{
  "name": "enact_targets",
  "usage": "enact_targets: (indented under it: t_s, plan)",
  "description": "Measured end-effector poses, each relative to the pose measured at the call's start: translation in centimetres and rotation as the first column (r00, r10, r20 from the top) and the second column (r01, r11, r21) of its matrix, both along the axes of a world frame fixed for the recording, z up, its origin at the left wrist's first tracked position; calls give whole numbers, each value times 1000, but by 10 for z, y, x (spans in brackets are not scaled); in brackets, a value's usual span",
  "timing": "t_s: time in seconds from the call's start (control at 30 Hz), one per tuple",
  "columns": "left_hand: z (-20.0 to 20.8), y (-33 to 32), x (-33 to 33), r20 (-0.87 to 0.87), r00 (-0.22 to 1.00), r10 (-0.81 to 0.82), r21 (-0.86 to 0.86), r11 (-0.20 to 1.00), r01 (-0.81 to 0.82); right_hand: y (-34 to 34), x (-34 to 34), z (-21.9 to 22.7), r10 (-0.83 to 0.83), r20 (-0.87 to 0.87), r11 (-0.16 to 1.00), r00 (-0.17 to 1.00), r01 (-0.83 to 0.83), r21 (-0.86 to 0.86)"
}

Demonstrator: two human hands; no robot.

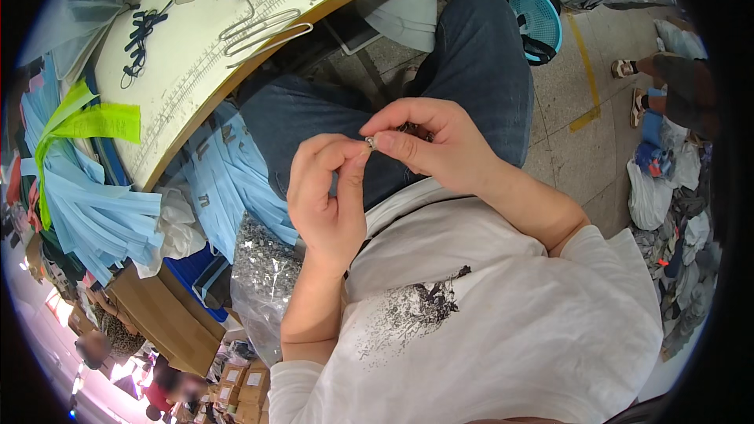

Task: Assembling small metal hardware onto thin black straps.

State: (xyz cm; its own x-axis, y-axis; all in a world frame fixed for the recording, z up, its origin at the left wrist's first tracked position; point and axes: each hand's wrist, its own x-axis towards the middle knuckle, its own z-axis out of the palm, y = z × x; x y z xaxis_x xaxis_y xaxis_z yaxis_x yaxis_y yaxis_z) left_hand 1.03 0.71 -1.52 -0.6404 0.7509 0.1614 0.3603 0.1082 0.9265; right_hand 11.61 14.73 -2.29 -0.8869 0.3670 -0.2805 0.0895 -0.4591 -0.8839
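Observation:
Above my lap, my two hands meet fingertip to fingertip on a small shiny metal piece [371, 143]. My left hand [328, 192] pinches it between thumb and forefinger, with the other fingers curled. From the other side, the thumb and forefinger of my right hand [436, 145] close on the same piece. Its exact kind is too small to make out, and the fingertips cover most of it. Something dark brown [416, 130] shows between the right thumb and fingers; I cannot tell whether it is held. Left of my knee hang light blue fabric strips [228, 149] with small metal clips on them.
A curved pale worktable [181, 55] with ruler markings carries bent metal rods [263, 31] and black cord pieces [143, 39]. More blue strips [98, 196] drape at its left. A clear bag of small metal parts [267, 267] stands by my left forearm. A turquoise basket [540, 23] is on the floor.

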Motion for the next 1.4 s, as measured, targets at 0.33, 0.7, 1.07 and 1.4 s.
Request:
enact_targets:
  t_s: [0.33,0.7,1.07,1.4]
  plan:
    - [1,1,-5,-29,998,62,-45,997,-63,1,-1,0,17,3,999,1000,-17,48]
    - [-4,5,-11,-276,960,-43,7,999,47,1,-1,-3,-56,63,989,996,47,137]
    - [-6,-5,-8,354,931,-95,193,981,27,-2,-1,-12,-143,-10,984,990,141,-105]
    - [-1,-3,-9,597,798,-85,77,996,48,1,1,-4,-119,-31,993,992,119,-9]
